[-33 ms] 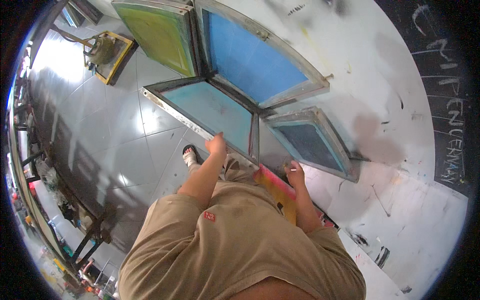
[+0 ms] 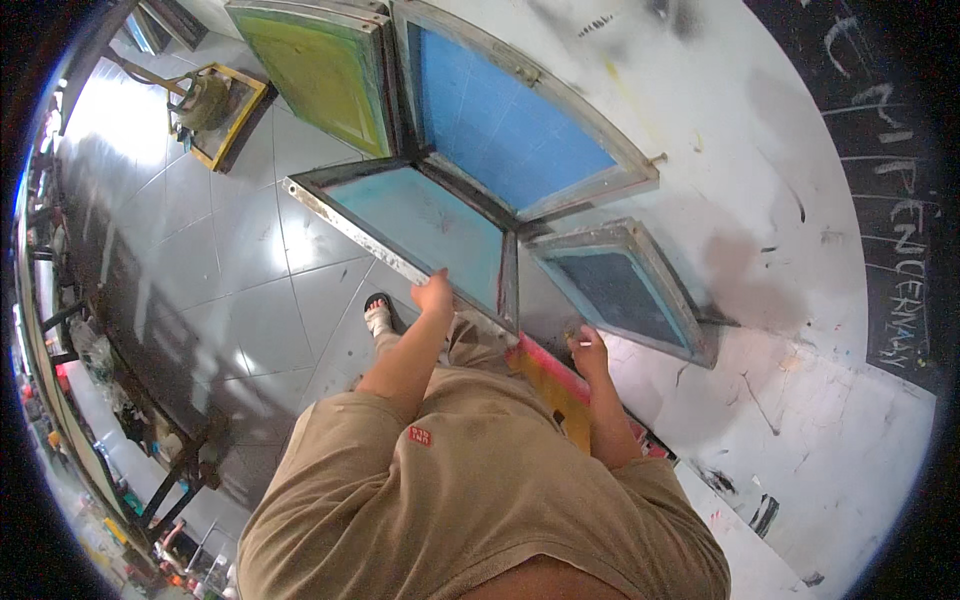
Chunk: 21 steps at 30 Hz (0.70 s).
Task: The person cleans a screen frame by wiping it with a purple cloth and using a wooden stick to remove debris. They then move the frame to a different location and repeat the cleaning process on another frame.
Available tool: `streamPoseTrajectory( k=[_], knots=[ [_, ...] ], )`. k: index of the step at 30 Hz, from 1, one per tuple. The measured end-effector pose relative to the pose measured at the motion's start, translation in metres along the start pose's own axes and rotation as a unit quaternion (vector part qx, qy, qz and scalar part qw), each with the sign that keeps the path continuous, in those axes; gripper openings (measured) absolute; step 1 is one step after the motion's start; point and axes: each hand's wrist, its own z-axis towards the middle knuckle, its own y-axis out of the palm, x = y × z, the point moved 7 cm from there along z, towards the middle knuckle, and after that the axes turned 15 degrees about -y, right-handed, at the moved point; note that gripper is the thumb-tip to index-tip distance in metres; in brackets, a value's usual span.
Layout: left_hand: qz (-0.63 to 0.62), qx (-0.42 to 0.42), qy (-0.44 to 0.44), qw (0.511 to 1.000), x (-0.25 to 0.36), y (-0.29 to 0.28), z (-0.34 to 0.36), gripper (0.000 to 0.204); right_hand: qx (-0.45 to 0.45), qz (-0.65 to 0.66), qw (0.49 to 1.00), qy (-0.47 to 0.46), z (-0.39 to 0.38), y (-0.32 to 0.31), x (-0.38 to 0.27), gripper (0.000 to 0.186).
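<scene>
My left hand [image 2: 433, 292] grips the near edge of a screen-printing frame [image 2: 425, 225] with pale blue mesh, fingers wrapped over its whitish, paint-speckled rim. The frame leans out from the wall at a slant. My right hand [image 2: 588, 350] is closed, with a small white stick [image 2: 584, 344] between its fingers; whether it is a cigarette cannot be made out. Close above that hand, a smaller frame [image 2: 615, 280] with dark mesh and a turquoise border leans on the wall. Behind the held frame stands a larger frame [image 2: 505, 115] with bright blue mesh.
Yellow-green framed screens [image 2: 310, 75] stack at the upper left. A yellow-edged tray [image 2: 232, 115] with a rounded, paint-stained container lies on the grey tiled floor [image 2: 235, 270]. A pink and yellow panel [image 2: 550, 380] is beside my legs. Cluttered shelving [image 2: 105, 400] runs along the left.
</scene>
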Motion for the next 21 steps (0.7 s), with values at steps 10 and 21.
streamPoseTrajectory(
  k=[10,21],
  knots=[
    [-0.034,-0.068,0.060,0.995,0.081,-0.029,-0.049,0.045,0.053,0.074,0.994,-0.062,-0.037,0.036,-0.006,0.042],
    [0.169,-0.093,0.130,0.973,0.257,-0.249,-0.100,0.029,-0.109,0.161,0.981,-0.001,-0.019,0.168,-0.171,0.043]
  ],
)
